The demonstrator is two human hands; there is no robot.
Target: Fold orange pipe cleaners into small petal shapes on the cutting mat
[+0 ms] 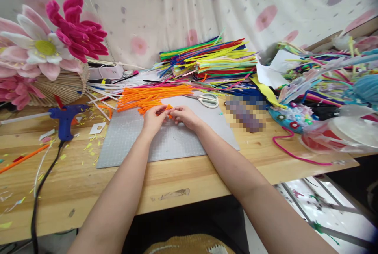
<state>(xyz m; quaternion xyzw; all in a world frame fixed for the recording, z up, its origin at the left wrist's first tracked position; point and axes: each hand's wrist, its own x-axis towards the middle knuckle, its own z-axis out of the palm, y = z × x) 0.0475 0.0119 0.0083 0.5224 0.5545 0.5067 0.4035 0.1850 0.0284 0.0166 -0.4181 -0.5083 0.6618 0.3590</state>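
Both hands meet over a grey cutting mat [183, 143], pinching a small bent orange pipe cleaner [169, 108] between them. My left hand [154, 119] is closed on its left side, the fingertips pressed together. From the right, my right hand [185, 117] grips the same piece with curled fingers. Just behind them lies a pile of orange pipe cleaners [153, 94], with several short bent orange pieces at its near edge. Scissors with white handles [209, 100] rest on the mat, to the right of the pile. The fingers partly hide the held piece.
A blue glue gun [66, 120] stands at left, its black cord [44, 187] running off the table front. Fuzzy flowers [44, 45] rise behind it. Bundles of coloured pipe cleaners [209, 59] are heaped at the back. A plastic-wrapped tub [342, 134] sits at right.
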